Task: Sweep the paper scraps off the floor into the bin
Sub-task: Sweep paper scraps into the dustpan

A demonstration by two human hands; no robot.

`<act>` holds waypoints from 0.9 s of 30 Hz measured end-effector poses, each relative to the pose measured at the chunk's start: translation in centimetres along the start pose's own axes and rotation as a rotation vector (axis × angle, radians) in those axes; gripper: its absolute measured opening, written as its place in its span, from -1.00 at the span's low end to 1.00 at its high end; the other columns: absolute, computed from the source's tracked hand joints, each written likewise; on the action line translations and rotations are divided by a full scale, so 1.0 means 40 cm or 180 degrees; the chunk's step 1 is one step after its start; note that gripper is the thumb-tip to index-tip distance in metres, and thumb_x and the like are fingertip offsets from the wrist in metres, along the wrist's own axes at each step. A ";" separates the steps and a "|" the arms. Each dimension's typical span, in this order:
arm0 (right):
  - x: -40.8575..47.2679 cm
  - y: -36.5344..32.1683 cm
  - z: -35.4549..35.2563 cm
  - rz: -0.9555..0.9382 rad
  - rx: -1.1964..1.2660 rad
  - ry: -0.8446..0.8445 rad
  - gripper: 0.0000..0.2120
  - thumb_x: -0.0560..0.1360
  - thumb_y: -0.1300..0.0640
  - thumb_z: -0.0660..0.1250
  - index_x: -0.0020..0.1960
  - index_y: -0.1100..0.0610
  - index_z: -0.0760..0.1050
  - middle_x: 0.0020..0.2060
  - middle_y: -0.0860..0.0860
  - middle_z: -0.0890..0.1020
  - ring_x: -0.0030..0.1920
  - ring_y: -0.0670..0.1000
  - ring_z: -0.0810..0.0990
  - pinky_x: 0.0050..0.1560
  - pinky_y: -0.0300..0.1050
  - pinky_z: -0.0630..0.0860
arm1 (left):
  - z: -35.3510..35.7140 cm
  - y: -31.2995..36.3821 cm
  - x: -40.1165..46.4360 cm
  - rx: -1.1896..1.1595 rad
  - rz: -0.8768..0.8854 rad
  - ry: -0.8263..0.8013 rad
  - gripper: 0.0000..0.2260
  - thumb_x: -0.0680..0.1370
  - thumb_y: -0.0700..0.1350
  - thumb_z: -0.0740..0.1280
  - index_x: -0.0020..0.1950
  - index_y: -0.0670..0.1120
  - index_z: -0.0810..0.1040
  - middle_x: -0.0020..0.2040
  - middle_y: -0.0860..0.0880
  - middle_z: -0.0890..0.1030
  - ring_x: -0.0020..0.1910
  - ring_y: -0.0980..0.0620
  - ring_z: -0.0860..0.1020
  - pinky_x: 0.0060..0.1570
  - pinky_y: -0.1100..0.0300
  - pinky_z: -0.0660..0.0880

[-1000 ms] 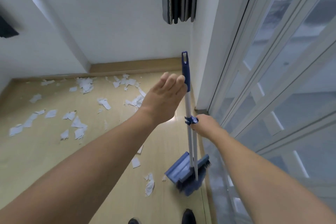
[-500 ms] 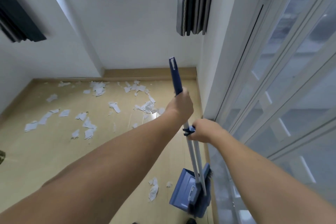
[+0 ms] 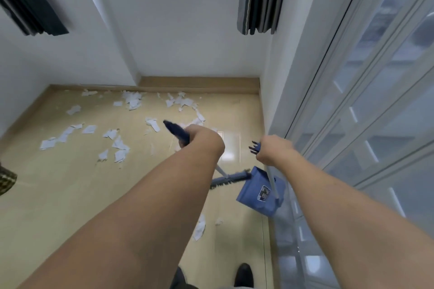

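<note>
Blue broom [image 3: 229,177] and dustpan [image 3: 257,191] were held apart, one in each hand. The left hand [image 3: 203,139] was curled tight round the broom handle near its top, bristles on the floor below and just right of that grip. The right hand [image 3: 273,149] gripped the dustpan's pole, its pan hanging below. Paper scraps [image 3: 132,99] lay mostly well beyond the left grip, a few nearer the feet. No bin was visible. Sweeping seemed about to start; next, the broom likely needed reaching out to the far scraps.
</note>
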State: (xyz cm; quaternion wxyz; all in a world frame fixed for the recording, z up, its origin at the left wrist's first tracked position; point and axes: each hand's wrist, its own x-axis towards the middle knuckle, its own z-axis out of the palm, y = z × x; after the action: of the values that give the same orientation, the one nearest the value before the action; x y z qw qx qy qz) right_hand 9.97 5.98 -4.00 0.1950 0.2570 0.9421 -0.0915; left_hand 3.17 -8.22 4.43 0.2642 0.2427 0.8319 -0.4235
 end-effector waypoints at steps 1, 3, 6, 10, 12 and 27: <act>-0.007 0.006 0.008 0.0094 0.0032 -0.0073 -0.89 0.48 0.14 0.23 0.00 0.11 0.47 -0.24 0.00 0.49 -0.13 0.10 0.54 -0.17 -0.10 0.45 | 0.018 -0.001 0.005 -0.0198 -0.0020 -0.0031 -0.91 0.46 -0.27 0.23 -0.12 -0.11 0.48 -0.23 -0.04 0.44 -0.35 -0.01 0.40 -0.27 0.19 0.36; -0.021 0.025 0.026 0.0295 0.0199 -0.0132 -0.82 0.49 0.16 0.21 0.08 0.13 0.46 -0.15 0.02 0.53 -0.14 0.09 0.55 -0.11 -0.07 0.50 | 0.073 -0.016 0.021 -0.0595 -0.0025 -0.0107 -0.83 0.57 -0.18 0.21 0.11 -0.06 0.52 -0.09 -0.01 0.48 -0.19 -0.01 0.47 -0.11 0.19 0.40; -0.035 0.050 0.072 0.0406 0.0498 -0.0140 -0.82 0.46 0.19 0.17 0.04 0.13 0.46 -0.17 0.03 0.56 -0.23 0.07 0.59 -0.14 -0.07 0.57 | 0.190 -0.026 0.054 -0.1482 -0.0062 -0.0283 -0.68 0.61 -0.11 0.17 0.36 -0.07 0.43 0.02 -0.01 0.52 -0.01 0.02 0.54 0.04 0.20 0.48; -0.062 0.038 0.148 0.0071 0.0248 -0.0150 -0.92 0.47 0.16 0.21 -0.05 0.08 0.44 -0.18 0.02 0.54 -0.19 0.09 0.56 -0.21 -0.12 0.44 | 0.320 0.039 0.064 -0.3263 -0.0228 -0.1319 -0.54 0.58 -0.24 0.09 0.50 -0.14 0.20 0.02 -0.19 0.58 -0.37 -0.06 0.49 -0.03 -0.03 0.59; -0.076 0.019 0.188 -0.0004 0.0149 -0.0193 -0.95 0.48 0.13 0.22 -0.06 0.06 0.43 -0.20 0.00 0.52 -0.17 0.09 0.54 -0.22 -0.12 0.39 | 0.366 0.082 0.068 -0.3992 -0.0292 -0.1703 -0.49 0.56 -0.29 0.05 0.52 -0.13 0.14 -0.18 -0.18 0.56 -0.34 -0.12 0.57 -0.17 -0.13 0.61; -0.164 -0.169 0.429 0.0429 0.0283 -0.0836 -0.82 0.52 0.15 0.21 0.10 0.02 0.46 -0.01 0.03 0.57 -0.06 0.11 0.55 -0.15 -0.11 0.39 | 0.601 0.023 0.192 -0.5211 -0.0342 -0.2286 -0.90 0.57 -0.34 0.09 -0.06 -0.22 0.37 -0.24 -0.18 0.48 -0.37 -0.08 0.48 -0.25 -0.01 0.58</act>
State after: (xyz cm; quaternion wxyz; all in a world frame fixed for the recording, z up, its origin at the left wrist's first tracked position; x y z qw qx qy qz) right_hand 17.15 -7.38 -16.36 0.3108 0.3138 0.8841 -0.1526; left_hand 3.66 -26.39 -13.12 0.5789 -0.2082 0.7508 0.2405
